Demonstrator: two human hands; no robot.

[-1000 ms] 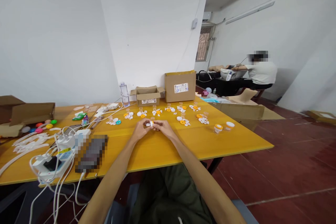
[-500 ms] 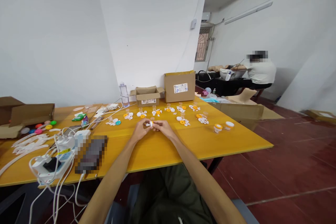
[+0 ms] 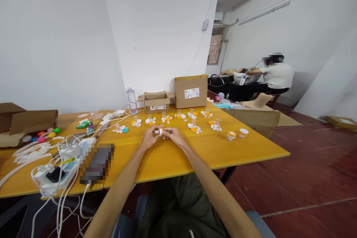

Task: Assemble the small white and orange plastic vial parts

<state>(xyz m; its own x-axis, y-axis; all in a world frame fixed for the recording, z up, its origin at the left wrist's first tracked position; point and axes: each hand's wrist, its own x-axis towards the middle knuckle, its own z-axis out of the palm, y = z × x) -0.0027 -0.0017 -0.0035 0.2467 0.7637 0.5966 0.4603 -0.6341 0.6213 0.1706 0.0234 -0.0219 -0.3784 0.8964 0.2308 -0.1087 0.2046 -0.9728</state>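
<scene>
Hardly any shift since earlier frame: left hand (image 3: 149,138), right hand (image 3: 173,135) curled inward, both clamped on small white-orange piece (image 3: 161,131) between them. Beyond hands, piled parts (image 3: 167,119); rightward, lidded jars (image 3: 243,132); leftward, power strip (image 3: 71,166).

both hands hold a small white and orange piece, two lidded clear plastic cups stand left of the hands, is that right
Not left: the head view shows both lidded clear plastic cups standing right of the right hand.

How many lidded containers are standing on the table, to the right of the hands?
2, toward the right end of the table: a container with an orange-and-white lid and, right of it, a container with a white lid. None appears hidden.
</scene>
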